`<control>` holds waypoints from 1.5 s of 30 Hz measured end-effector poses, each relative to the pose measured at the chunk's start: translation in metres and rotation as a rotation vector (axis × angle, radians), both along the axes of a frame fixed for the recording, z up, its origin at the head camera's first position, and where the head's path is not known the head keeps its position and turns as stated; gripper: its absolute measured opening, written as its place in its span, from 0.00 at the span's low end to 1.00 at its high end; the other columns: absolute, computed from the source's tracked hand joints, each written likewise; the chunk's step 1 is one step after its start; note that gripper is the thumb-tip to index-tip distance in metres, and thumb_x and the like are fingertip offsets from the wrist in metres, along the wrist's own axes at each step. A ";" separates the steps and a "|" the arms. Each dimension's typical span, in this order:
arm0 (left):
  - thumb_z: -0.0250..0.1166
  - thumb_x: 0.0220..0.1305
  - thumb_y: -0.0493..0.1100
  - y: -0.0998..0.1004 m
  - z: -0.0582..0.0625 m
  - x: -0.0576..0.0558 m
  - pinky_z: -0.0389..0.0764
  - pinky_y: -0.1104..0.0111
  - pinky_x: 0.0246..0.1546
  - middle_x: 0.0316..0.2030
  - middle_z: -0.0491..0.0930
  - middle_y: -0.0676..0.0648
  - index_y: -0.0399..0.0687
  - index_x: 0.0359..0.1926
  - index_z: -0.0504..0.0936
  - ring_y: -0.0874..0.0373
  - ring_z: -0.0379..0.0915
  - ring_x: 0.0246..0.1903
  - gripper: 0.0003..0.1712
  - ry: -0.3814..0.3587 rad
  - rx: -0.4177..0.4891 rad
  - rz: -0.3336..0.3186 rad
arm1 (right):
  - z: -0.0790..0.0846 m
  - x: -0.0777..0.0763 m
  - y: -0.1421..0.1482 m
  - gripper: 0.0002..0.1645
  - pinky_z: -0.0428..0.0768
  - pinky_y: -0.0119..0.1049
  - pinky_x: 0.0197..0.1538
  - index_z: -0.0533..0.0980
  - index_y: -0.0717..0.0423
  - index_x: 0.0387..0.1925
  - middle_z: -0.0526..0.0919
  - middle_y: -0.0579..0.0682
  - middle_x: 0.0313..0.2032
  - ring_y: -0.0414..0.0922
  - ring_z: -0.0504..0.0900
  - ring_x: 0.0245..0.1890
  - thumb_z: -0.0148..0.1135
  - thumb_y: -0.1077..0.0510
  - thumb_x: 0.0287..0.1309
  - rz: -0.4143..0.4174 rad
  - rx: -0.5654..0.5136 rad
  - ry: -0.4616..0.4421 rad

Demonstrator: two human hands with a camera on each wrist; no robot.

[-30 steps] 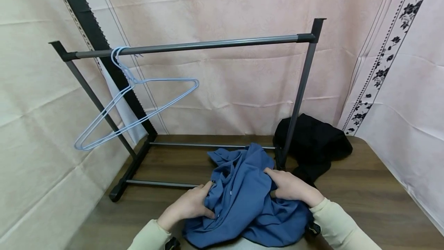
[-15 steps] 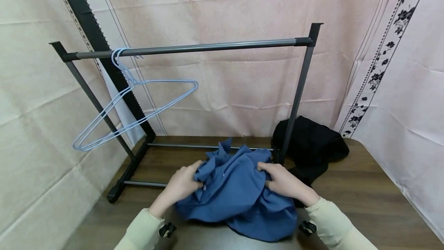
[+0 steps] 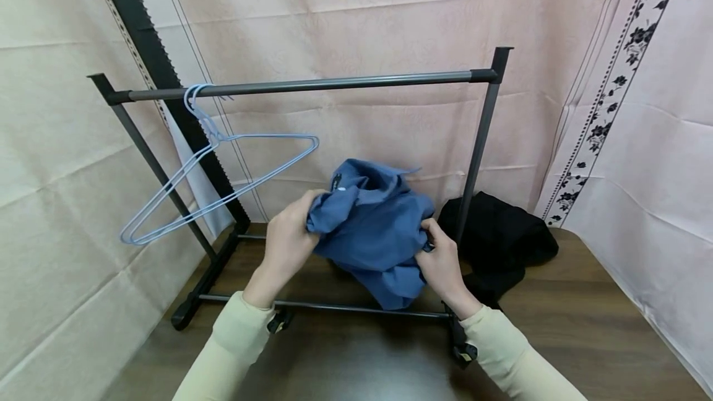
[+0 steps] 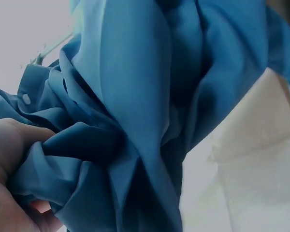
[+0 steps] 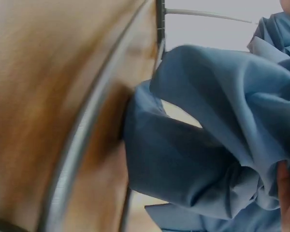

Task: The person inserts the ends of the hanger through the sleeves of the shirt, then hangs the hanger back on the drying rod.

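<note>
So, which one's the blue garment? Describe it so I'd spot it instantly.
Find the dark metal rack on the wooden table. Below its top bar in the head view, a person's left hand and right hand grip the crumpled blue garment. Its deep blue colour sets it apart from the black cloth lying by the rack's right-hand post.
</note>
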State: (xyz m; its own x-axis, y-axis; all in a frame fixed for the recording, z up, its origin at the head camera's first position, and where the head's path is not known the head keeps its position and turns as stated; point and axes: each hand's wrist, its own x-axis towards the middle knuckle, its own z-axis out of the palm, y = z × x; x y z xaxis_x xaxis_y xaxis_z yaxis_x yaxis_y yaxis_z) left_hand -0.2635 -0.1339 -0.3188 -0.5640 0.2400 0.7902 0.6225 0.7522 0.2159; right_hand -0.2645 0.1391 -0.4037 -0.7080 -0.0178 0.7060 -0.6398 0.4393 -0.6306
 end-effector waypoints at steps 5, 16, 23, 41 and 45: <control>0.64 0.52 0.33 0.014 -0.037 -0.006 0.78 0.59 0.29 0.42 0.81 0.50 0.56 0.52 0.76 0.54 0.79 0.36 0.25 -0.027 -0.090 -0.036 | -0.019 -0.001 0.008 0.23 0.61 0.35 0.27 0.69 0.49 0.39 0.72 0.46 0.30 0.42 0.64 0.23 0.50 0.79 0.48 -0.021 0.055 -0.142; 0.69 0.45 0.33 0.021 -0.121 0.010 0.73 0.68 0.19 0.45 0.74 0.46 0.51 0.62 0.66 0.54 0.75 0.36 0.40 -0.245 -0.658 -0.177 | -0.051 0.003 0.042 0.18 0.69 0.38 0.34 0.69 0.45 0.45 0.75 0.48 0.39 0.44 0.72 0.30 0.62 0.63 0.55 0.272 0.292 -0.617; 0.68 0.53 0.59 0.013 -0.116 0.023 0.77 0.60 0.36 0.55 0.68 0.45 0.57 0.69 0.57 0.50 0.71 0.49 0.45 -0.481 -0.697 -0.244 | -0.042 0.008 0.061 0.21 0.76 0.41 0.35 0.69 0.44 0.53 0.73 0.52 0.48 0.46 0.76 0.35 0.62 0.52 0.59 0.434 0.327 -0.688; 0.60 0.55 0.67 -0.070 -0.063 0.001 0.56 0.41 0.57 0.65 0.59 0.49 0.64 0.69 0.57 0.44 0.51 0.64 0.43 -0.929 -0.375 -0.270 | 0.034 -0.007 0.068 0.26 0.73 0.47 0.49 0.67 0.39 0.60 0.71 0.44 0.57 0.47 0.72 0.55 0.53 0.39 0.62 0.166 0.317 -0.346; 0.65 0.49 0.68 -0.067 -0.085 0.009 0.47 0.35 0.55 0.67 0.54 0.43 0.55 0.68 0.61 0.39 0.44 0.65 0.49 -0.993 -0.502 -0.268 | 0.018 -0.013 0.052 0.38 0.66 0.52 0.57 0.60 0.41 0.66 0.64 0.47 0.63 0.49 0.63 0.61 0.55 0.35 0.57 0.157 0.374 -0.351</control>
State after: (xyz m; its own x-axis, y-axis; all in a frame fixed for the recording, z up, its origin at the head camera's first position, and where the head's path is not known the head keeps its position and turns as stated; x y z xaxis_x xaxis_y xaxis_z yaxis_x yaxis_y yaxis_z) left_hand -0.2544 -0.2011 -0.4035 -0.7689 0.6092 -0.1940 0.4984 0.7612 0.4148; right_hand -0.2778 0.1915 -0.3857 -0.8687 -0.3477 0.3528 -0.4952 0.5908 -0.6370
